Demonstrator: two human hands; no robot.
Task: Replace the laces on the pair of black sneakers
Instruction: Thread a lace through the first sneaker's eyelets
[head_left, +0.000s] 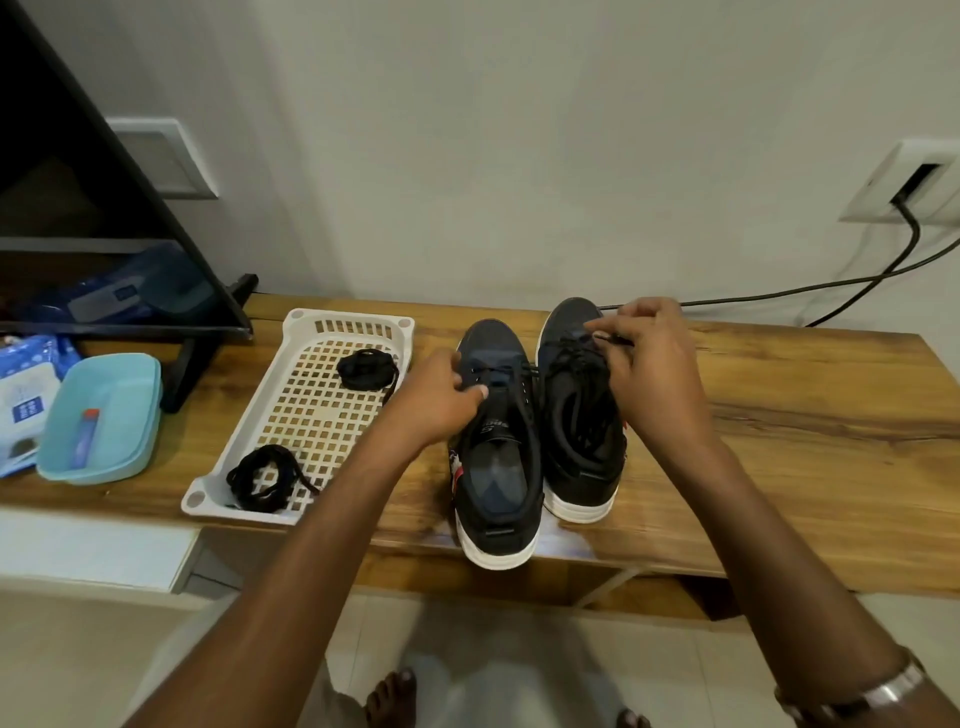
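Bare feet (390, 693) on the pale floor, below both forearms. Left hand (434, 397) grips the left sneaker (496, 467) at its tongue, fingers curled on the upper. Right hand (652, 364) pinches a black lace end (615, 340) above the laced right sneaker (582, 415). Both stand side by side on the wooden bench (779, 441); the white basket (311, 415) alongside holds two coiled laces (267, 475).

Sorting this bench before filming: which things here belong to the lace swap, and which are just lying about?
Belongs: left sneaker, right sneaker, two lace bundles, white basket, left hand, right hand.

Lying about: teal tub, wipes pack, cable.
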